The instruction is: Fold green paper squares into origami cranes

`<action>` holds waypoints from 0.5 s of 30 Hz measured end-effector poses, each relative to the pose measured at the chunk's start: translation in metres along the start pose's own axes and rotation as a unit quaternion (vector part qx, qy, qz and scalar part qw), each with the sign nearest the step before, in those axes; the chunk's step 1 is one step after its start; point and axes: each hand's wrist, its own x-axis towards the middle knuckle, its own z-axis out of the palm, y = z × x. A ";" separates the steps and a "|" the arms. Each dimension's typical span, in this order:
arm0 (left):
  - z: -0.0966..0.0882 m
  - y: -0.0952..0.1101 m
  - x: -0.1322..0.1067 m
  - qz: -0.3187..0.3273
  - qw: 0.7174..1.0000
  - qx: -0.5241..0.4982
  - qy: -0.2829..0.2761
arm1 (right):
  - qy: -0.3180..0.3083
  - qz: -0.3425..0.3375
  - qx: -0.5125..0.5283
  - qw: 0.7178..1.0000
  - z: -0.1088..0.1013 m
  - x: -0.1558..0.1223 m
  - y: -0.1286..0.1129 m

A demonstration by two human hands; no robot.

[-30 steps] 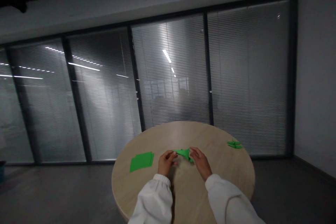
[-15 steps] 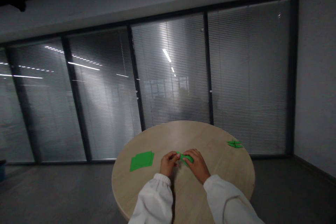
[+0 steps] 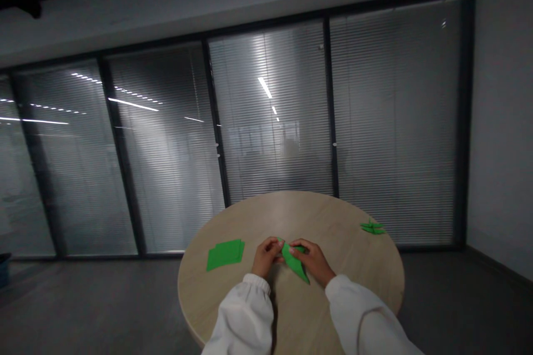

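Observation:
Between my two hands is a piece of green paper point(image 3: 295, 266), partly folded, with a pointed corner hanging down toward me. My left hand point(image 3: 265, 257) pinches its left end between thumb and fingers. Across its upper right part, my right hand point(image 3: 313, 259) grips the paper with the thumb on the near face and the fingers behind. The fingers cover some of the folds. To the left of my left hand lie green paper sheets point(image 3: 225, 254), stacked slightly askew.
Small folded green paper pieces point(image 3: 372, 227) rest near the right edge of the round wooden table point(image 3: 287, 208). Behind it stands a glass partition with blinds point(image 3: 275, 116). A dark bin point(image 3: 4, 270) is on the floor at far left.
The green paper has opened out from a narrow folded strip to a wider shape with a corner pointing down. My right fingers have shifted along it; my left hand has barely moved.

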 end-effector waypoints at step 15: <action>-0.008 -0.005 0.002 -0.031 0.997 -0.052 0.048 | -0.011 0.060 0.148 0.987 -0.004 0.001 0.000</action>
